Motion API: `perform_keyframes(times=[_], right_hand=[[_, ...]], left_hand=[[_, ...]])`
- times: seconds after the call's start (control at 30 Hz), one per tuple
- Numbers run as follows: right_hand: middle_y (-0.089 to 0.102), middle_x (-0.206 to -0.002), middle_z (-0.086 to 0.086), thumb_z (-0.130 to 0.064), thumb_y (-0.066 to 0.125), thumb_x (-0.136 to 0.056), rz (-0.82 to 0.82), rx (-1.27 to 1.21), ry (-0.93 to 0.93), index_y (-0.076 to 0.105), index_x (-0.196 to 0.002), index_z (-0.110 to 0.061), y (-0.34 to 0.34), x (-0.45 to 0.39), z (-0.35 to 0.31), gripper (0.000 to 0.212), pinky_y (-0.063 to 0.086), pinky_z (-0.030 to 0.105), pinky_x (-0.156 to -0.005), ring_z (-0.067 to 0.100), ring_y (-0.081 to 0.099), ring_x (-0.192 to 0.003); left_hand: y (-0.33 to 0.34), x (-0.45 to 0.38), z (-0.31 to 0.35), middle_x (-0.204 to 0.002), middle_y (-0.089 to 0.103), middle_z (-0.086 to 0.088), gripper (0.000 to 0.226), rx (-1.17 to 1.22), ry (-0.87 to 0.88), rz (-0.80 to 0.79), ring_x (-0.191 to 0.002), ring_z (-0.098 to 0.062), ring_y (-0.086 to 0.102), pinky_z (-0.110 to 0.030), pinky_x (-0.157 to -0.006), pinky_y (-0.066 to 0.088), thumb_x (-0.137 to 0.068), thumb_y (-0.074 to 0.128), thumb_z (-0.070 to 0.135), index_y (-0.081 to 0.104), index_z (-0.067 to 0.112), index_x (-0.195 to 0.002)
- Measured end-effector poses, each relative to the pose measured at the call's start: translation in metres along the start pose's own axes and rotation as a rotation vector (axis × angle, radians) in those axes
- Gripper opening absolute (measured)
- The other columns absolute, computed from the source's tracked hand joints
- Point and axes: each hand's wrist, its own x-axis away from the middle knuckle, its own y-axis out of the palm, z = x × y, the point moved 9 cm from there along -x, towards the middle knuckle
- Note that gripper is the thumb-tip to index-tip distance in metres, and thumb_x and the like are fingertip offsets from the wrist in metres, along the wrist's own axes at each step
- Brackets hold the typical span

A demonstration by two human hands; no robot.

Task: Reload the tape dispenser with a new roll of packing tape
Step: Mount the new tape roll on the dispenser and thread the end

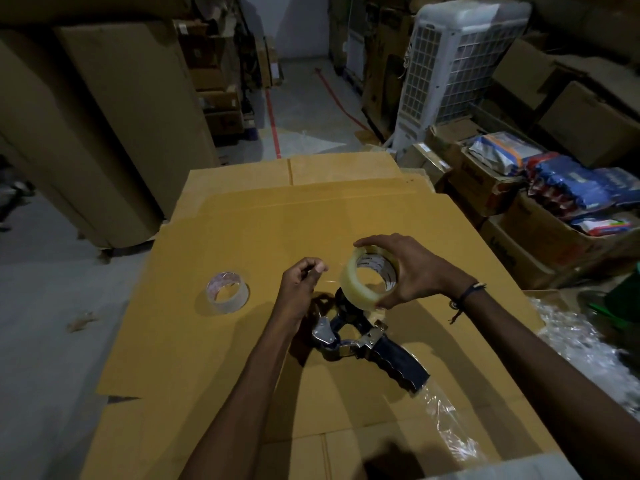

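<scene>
Right hand (408,271) grips roll (369,278); core print unreadable.

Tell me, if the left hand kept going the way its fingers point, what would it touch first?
Probably the new tape roll held in the right hand; the left hand points its pinched fingers toward it, though depth is unclear.

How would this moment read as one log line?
right hand: holds new tape roll | left hand: pinches tape end | dispenser: on cardboard, unloaded | old roll: aside
</scene>
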Motion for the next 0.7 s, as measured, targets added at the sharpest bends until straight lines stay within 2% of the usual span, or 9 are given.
perform_keyframes(times=[0.1,0.17,0.2,0.3,0.37,0.53,0.7], right_hand=[[0.050,-0.156,0.001,-0.040,0.104,-0.062,0.002,-0.004,0.039,0.044,-0.161,-0.026,0.016,-0.003,0.004,0.116,0.042,0.041,-0.113,0.025,0.046,-0.138],[0.051,-0.156,0.001,-0.040,0.104,-0.062,0.015,0.001,0.039,0.045,-0.160,-0.023,0.024,-0.005,0.003,0.115,0.043,0.041,-0.113,0.025,0.048,-0.137],[0.051,-0.157,0.001,-0.041,0.103,-0.062,0.020,0.009,0.039,0.046,-0.160,-0.022,0.027,-0.006,0.002,0.115,0.042,0.041,-0.113,0.026,0.048,-0.137],[0.046,-0.157,0.002,-0.045,0.103,-0.060,0.024,0.023,0.060,0.047,-0.160,-0.022,0.032,-0.006,0.004,0.117,0.043,0.039,-0.114,0.025,0.048,-0.138],[0.042,-0.153,0.002,-0.047,0.102,-0.059,0.026,0.019,0.084,0.048,-0.161,-0.023,0.036,-0.006,0.005,0.118,0.049,0.042,-0.112,0.024,0.050,-0.135],[0.042,-0.151,0.002,-0.060,0.096,-0.059,0.050,0.003,0.128,0.043,-0.163,-0.020,0.052,-0.006,0.005,0.124,0.053,0.046,-0.109,0.025,0.053,-0.135],[0.047,-0.155,0.000,-0.075,0.080,-0.051,0.096,-0.046,0.172,0.039,-0.163,-0.021,0.063,-0.004,0.008,0.131,0.051,0.043,-0.112,0.023,0.050,-0.140]], left_hand=[[-0.003,-0.008,-0.011,-0.074,0.063,0.024,0.029,-0.022,-0.014,-0.019,-0.062,0.014,0.054,-0.006,-0.063,0.041,-0.108,0.055,0.024,0.064,-0.004,-0.109],[-0.006,-0.014,-0.019,-0.091,0.064,0.006,0.024,-0.006,-0.022,-0.016,-0.069,0.007,0.056,-0.009,-0.063,0.045,-0.107,0.057,0.023,0.065,0.000,-0.105],[-0.007,-0.016,-0.024,-0.092,0.063,0.003,0.021,-0.007,-0.020,-0.019,-0.072,0.002,0.056,-0.011,-0.063,0.045,-0.107,0.057,0.023,0.065,0.004,-0.102],[-0.007,-0.018,-0.035,-0.076,0.058,0.020,0.018,-0.035,-0.020,-0.048,-0.070,0.001,0.050,-0.020,-0.066,0.040,-0.107,0.057,0.027,0.064,0.014,-0.097],[-0.009,-0.021,-0.043,-0.070,0.055,0.024,0.018,-0.055,-0.025,-0.049,-0.067,0.004,0.049,-0.024,-0.069,0.039,-0.107,0.056,0.028,0.062,0.016,-0.096],[-0.015,-0.029,-0.054,-0.065,0.054,0.022,0.017,-0.075,-0.007,-0.045,-0.059,0.005,0.045,-0.017,-0.061,0.036,-0.108,0.055,0.023,0.063,0.012,-0.097],[-0.018,-0.032,-0.060,-0.062,0.051,0.015,0.017,-0.077,0.007,-0.056,-0.057,-0.003,0.044,-0.016,-0.057,0.037,-0.108,0.056,0.020,0.062,0.018,-0.092]])
